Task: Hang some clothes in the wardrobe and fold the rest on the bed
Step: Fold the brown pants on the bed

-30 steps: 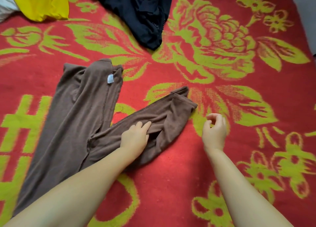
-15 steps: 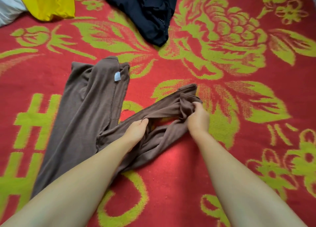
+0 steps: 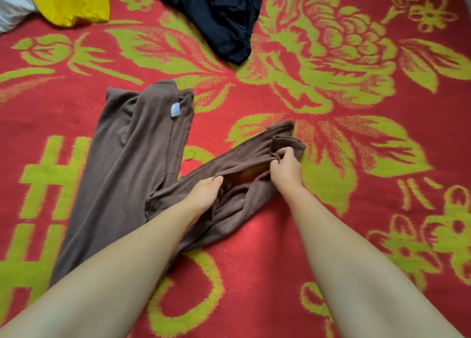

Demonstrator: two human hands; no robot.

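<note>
Reaching in from open air a second earlier, the right hand [image 3: 285, 168] now pinches the bunched cuff of the brown leggings [image 3: 132, 164], which lie spread on the red-and-green floral bed cover [image 3: 356, 223] with one leg angled out to the right, while the left hand [image 3: 204, 192] has barely shifted, its straight fingers tucked under a lifted edge of the same leg, carrying the fabric rather than gripping it. Both forearms extend forward and slightly inward, wrists low over the cloth. Judging from this layout, a clean fold would mean drawing the angled leg taut and laying it squarely over the other, seams aligned, smoothing wrinkles before the next crease. A dark navy garment [image 3: 216, 14] and a yellow garment [image 3: 74, 1] wait at the far edge, apart from the leggings
</note>
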